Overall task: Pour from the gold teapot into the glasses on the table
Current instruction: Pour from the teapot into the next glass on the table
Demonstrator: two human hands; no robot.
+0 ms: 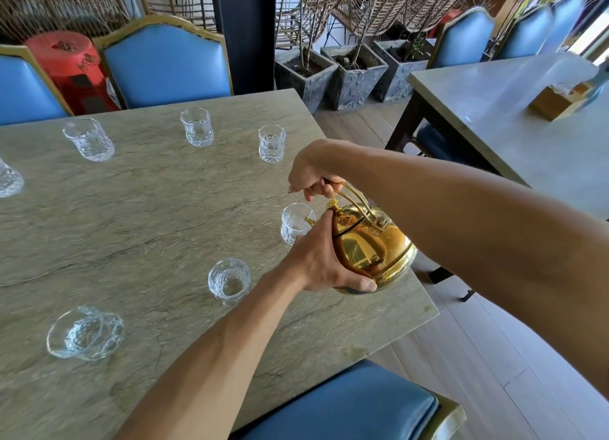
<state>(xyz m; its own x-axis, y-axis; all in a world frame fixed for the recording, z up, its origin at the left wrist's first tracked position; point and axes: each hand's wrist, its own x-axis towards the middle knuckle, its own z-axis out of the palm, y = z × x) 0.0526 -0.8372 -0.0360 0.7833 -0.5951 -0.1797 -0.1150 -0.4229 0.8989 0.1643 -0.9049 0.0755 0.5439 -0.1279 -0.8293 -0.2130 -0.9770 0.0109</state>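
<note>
The gold teapot (372, 245) is held above the right edge of the grey stone table (148, 215), tilted to the left. My right hand (313, 179) grips its wire handle from above. My left hand (324, 261) cups the pot's body and underside. The spout hangs over the rim of a cut-glass tumbler (293, 222). Several more tumblers stand on the table: one near my left wrist (229, 279), one at the front left (86, 332), and others at the far side (271, 143) (197, 126) (89, 139). I see no liquid stream.
Blue padded chairs stand behind the table (168, 67) and at its near edge (359, 406). A second table (494, 120) with a wooden box (557, 101) is to the right, across a wood-floor aisle. Stone planters (356, 73) and a red stool (71, 67) stand beyond.
</note>
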